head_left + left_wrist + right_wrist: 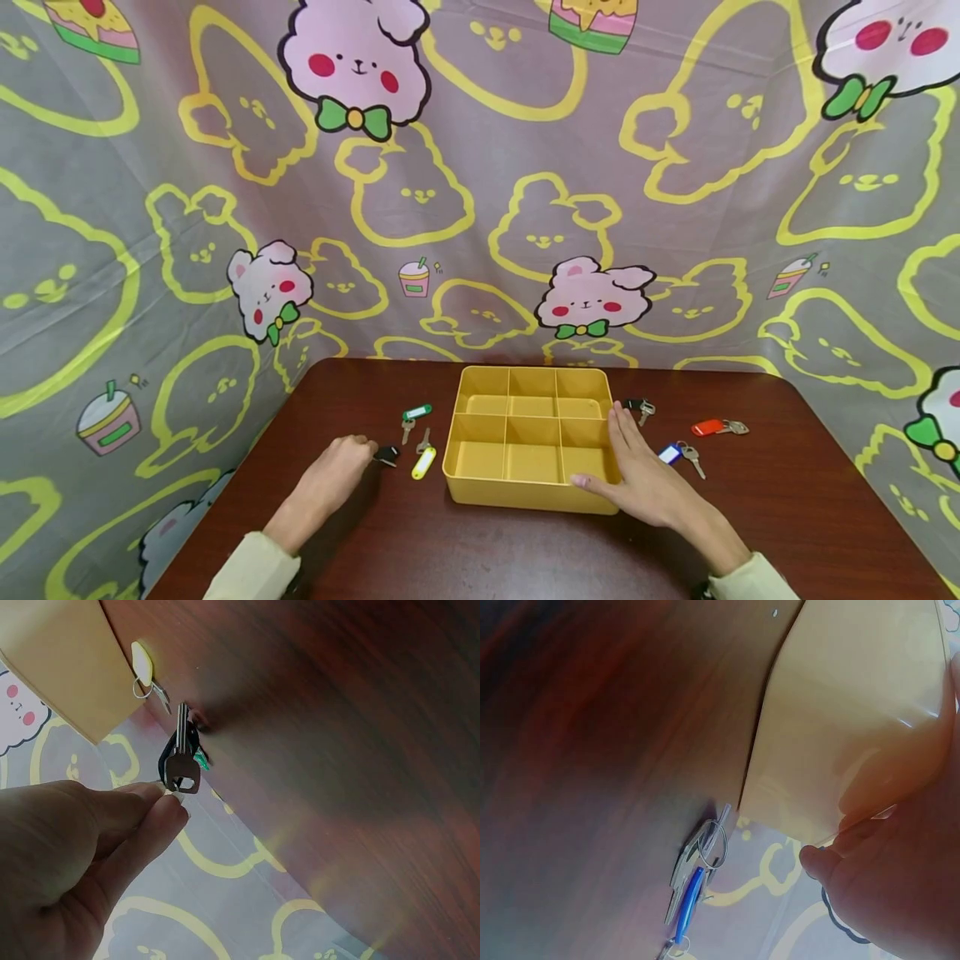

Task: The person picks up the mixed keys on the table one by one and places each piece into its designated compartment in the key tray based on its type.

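Note:
My left hand (333, 475) pinches a key (181, 761) with a black tag (388, 453) by its ring end, between thumb and fingertip. In the left wrist view the key's blade points away from the hand. Left of a yellow box (517, 493) with several compartments, this hand is close over the brown table. My right hand (648, 483) rests on the box's right side, fingers straight along the wall and thumb over the front right corner. Beside the held key lie a key with a yellow tag (423, 463) and one with a green tag (417, 412).
Right of the box are keys with a blue tag (670, 453), a red tag (707, 427) and a black tag (633, 404). The box's compartments show bare floors. A patterned curtain (480, 208) hangs around the table (420, 558) at the back and sides.

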Motion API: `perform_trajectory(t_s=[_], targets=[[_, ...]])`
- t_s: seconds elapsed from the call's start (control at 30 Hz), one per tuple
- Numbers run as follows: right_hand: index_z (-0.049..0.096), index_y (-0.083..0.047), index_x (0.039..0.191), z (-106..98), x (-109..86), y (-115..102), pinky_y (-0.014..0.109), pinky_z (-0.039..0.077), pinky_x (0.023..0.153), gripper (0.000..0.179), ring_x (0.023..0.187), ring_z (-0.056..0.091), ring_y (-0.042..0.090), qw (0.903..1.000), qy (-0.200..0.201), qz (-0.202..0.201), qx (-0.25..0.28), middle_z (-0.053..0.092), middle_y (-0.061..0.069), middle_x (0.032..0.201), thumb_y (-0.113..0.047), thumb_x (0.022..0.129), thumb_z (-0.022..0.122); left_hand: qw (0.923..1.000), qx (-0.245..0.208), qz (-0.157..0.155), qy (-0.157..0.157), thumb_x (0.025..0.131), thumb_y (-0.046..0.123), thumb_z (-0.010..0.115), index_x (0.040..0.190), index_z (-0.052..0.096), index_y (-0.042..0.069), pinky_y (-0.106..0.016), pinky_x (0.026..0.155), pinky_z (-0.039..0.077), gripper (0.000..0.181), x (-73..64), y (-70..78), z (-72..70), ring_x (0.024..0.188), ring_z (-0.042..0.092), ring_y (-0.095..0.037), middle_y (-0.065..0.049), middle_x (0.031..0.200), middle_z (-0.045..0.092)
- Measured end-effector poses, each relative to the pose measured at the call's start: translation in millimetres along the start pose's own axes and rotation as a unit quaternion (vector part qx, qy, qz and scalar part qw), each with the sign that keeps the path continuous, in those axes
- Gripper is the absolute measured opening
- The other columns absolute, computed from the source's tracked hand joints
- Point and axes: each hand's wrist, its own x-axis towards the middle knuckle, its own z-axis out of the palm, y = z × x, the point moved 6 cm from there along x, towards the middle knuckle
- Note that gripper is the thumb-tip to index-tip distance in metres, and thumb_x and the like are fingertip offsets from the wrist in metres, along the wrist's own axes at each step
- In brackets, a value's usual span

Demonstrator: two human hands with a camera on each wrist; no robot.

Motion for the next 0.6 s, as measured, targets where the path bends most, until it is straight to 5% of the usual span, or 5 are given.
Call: perform_trajectory(t_s=[0.27, 0.6], targets=[[0.008, 0.006, 0.166, -0.4, -1.1, -0.4, 0.065, 0.024, 0.127, 0.123, 0.163, 0.008, 0.047, 1.0000, 0.001, 0.000, 0.004, -0.003, 0.023, 0.177, -0.076, 0.091, 0.061, 0.9996, -0.003, -0.006, 0.028, 0.081, -0.017, 0.069, 0.073, 0.054, 0.007, -0.032, 0.047, 0.051, 0.030, 3.6, -2.2, -5.0, 0.057, 0.065, -0.024, -0.005, 0.061, 0.057], [0.014, 0.010, 0.164, -3.6, -1.1, -3.5, 0.065, 0.026, 0.127, 0.121, 0.162, 0.011, 0.050, 0.9997, 0.011, -0.010, -0.020, 0.002, 0.027, 0.176, -0.076, 0.092, 0.060, 0.9988, -0.019, -0.032, 0.032, 0.091, -0.009, 0.070, 0.082, 0.061, 0.005, -0.029, 0.046, 0.049, 0.019, 7.7, -6.4, -6.5, 0.055, 0.063, -0.018, -0.003, 0.058, 0.054]])
